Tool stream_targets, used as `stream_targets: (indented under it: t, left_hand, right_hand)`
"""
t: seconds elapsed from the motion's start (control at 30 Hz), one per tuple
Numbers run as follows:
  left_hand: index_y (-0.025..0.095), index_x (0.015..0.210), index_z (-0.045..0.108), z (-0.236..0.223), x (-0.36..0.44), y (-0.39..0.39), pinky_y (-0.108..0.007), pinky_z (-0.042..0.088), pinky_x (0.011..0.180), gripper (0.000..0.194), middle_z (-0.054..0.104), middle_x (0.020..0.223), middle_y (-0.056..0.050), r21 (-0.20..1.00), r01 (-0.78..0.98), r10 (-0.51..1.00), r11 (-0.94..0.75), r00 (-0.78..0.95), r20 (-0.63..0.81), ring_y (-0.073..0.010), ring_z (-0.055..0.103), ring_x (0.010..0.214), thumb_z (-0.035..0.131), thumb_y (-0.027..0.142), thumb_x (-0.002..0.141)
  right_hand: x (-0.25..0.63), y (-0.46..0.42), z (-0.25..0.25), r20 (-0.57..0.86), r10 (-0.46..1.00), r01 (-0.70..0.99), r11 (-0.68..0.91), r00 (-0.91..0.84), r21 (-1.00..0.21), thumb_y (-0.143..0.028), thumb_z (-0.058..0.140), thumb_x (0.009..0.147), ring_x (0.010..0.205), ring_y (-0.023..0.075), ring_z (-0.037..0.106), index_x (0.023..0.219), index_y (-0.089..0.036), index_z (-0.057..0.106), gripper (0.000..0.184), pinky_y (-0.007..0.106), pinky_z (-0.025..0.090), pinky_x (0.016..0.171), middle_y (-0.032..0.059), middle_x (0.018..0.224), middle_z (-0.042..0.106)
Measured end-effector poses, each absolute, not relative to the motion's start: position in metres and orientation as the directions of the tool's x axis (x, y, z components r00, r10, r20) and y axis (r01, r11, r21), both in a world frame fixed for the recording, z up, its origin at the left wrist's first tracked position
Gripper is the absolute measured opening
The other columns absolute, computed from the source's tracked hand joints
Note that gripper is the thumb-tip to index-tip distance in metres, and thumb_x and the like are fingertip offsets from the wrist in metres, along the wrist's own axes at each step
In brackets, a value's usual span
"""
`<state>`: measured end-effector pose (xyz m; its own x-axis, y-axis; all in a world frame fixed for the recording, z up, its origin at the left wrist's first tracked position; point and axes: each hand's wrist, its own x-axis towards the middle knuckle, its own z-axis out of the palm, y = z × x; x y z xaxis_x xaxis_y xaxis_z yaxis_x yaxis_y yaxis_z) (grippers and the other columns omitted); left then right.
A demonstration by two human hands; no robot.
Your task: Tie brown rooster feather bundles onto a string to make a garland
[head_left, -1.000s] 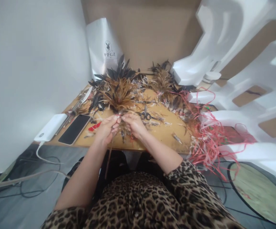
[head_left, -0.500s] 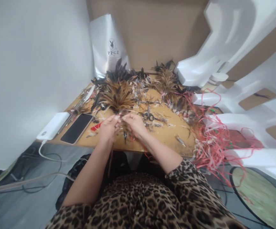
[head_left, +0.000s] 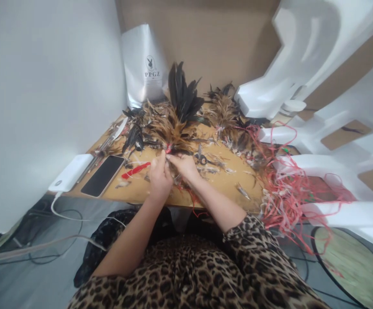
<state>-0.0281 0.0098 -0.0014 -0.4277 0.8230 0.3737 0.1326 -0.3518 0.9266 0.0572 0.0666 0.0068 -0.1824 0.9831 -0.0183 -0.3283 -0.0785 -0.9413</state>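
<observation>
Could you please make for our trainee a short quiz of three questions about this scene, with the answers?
1. True or false: the scissors lie on the table, held by neither hand.

2. Which thing does the white cable enter?
A) the phone
B) the white box
C) the silver bag

3. Fill in the colour: the left hand and the right hand meet at the base of the feather bundle, close to its ____ band.

Key: 1. True. 2. B. 3. Red.
</observation>
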Motion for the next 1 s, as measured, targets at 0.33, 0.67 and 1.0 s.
stream_targets:
  t: [0.33, 0.67, 1.0]
  left_hand:
    - [0.013, 0.083, 0.066, 0.023, -0.028, 0.017, -0.020, 0.042, 0.051, 0.025, 0.060, 0.068, -0.003, 0.889, -0.454, 0.989, -0.063, -0.146, -0.005, -0.0091, 0.052, 0.055, 0.068, 0.036, 0.076]
    - [0.010, 0.071, 0.065, 0.018, -0.025, 0.018, -0.014, 0.025, 0.038, 0.019, 0.056, 0.058, 0.000, 0.878, -0.473, 0.962, -0.075, -0.265, -0.060, -0.0036, 0.040, 0.045, 0.074, 0.028, 0.068]
    - [0.009, 0.068, 0.062, 0.022, -0.026, 0.017, -0.012, 0.031, 0.040, 0.017, 0.056, 0.059, -0.001, 0.818, -0.572, 0.971, 0.056, -0.160, -0.178, -0.0029, 0.044, 0.046, 0.076, 0.017, 0.066]
  right_hand:
    - [0.082, 0.075, 0.009, 0.004, 0.904, -0.344, -0.159, -0.428, -0.926, -0.042, 0.079, 0.057, 0.040, 0.0049, 0.041, 0.064, -0.012, 0.060, 0.036, 0.018, 0.026, 0.038, -0.0009, 0.052, 0.058]
    - [0.084, 0.072, 0.012, -0.019, 0.897, -0.244, -0.141, -0.442, -0.959, -0.044, 0.082, 0.053, 0.049, 0.0088, 0.052, 0.064, -0.014, 0.060, 0.039, 0.021, 0.042, 0.048, 0.0007, 0.057, 0.062]
    - [0.091, 0.066, 0.014, 0.050, 0.953, -0.147, 0.005, -0.298, -0.989, -0.038, 0.075, 0.062, 0.054, 0.0086, 0.053, 0.073, -0.013, 0.067, 0.029, 0.022, 0.043, 0.058, 0.0004, 0.063, 0.065]
